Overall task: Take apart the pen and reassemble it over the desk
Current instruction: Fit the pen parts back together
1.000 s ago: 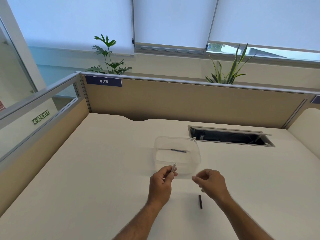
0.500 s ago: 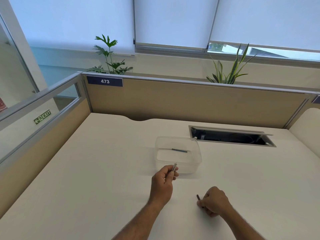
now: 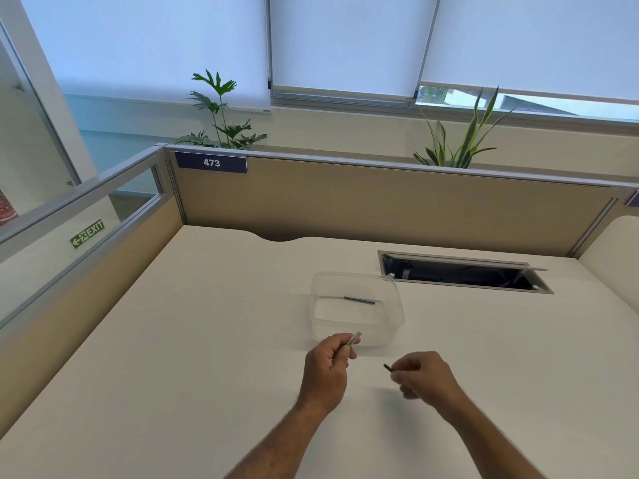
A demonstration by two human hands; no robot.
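Observation:
My left hand (image 3: 328,369) is closed around a white pen barrel (image 3: 355,338), whose tip sticks up and to the right out of my fist. My right hand (image 3: 423,378) pinches a short dark pen part (image 3: 387,367), most likely the cap, with its end pointing left toward the barrel. Both hands hover over the white desk (image 3: 207,340), a short gap between them. A clear plastic container (image 3: 394,305) stands just beyond my hands, and a thin dark refill (image 3: 359,300) lies inside it.
A cable slot (image 3: 463,273) with an open lid is cut into the desk at the back right. Beige partition walls (image 3: 380,202) close off the back and left sides. Plants stand behind the partition.
My right hand went down to the desk, took hold of the dark pen part that lay there, and lifted it up toward my left hand. The left hand barely moved.

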